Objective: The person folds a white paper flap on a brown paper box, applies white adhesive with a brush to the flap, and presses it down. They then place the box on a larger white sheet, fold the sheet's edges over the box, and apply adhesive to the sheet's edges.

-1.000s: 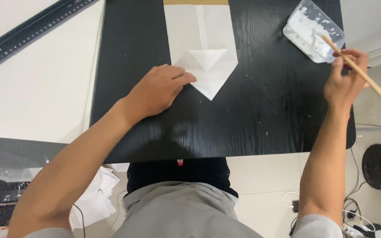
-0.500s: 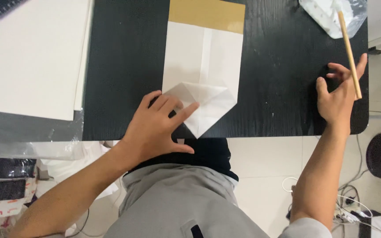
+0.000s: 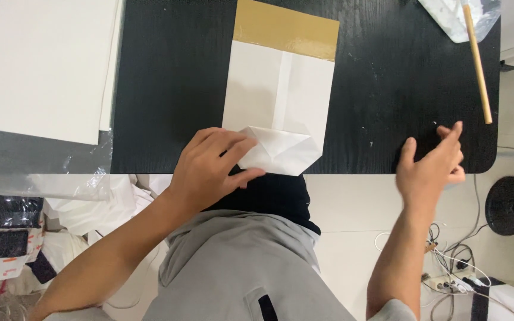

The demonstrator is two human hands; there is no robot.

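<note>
A white folded paper [image 3: 278, 98] with a gold band at its far end lies on the black table [image 3: 174, 89]. Its near end is folded into flaps at the table's front edge. My left hand [image 3: 212, 166] presses on the left side of those flaps, fingers spread over the paper. Over the table's right front corner, my right hand [image 3: 432, 166] hovers open with nothing in it. A thin wooden stick [image 3: 477, 62] rests beyond it, one end lying on a clear plastic sheet [image 3: 459, 18] smeared with white paste.
A large white board [image 3: 40, 65] lies at the left over crumpled clear plastic [image 3: 37, 163]. White paper scraps sit below the table at the left. Cables and a round black stand base [image 3: 510, 205] are on the floor at the right.
My right hand let go of the wooden stick, which now lies on the table, and drew back toward me. The paper slid nearer the table's front edge under my left hand.
</note>
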